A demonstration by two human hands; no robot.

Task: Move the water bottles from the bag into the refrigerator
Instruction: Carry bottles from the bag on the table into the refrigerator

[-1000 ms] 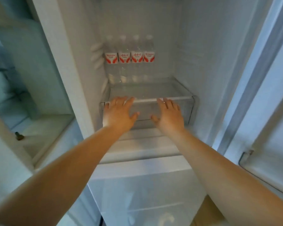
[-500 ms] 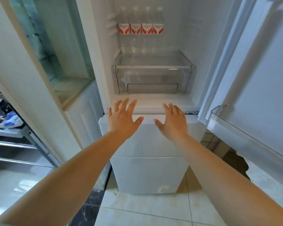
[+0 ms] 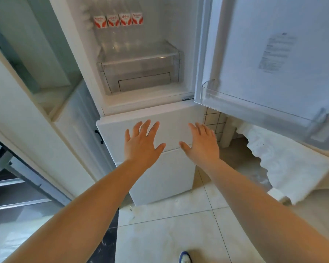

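The left hand [image 3: 141, 145] and the right hand [image 3: 201, 145] are both held out flat with fingers spread, holding nothing, in front of the white lower door [image 3: 160, 183]. Four water bottles [image 3: 118, 20] with red labels stand in a row at the back of the refrigerator [image 3: 180, 35], behind the clear drawer [image 3: 139, 67]. The upper door [image 3: 273, 59] is swung open on the right.

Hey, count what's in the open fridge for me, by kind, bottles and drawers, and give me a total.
Water bottles: 4, in a row at the back
Clear drawer: 1
Total: 5
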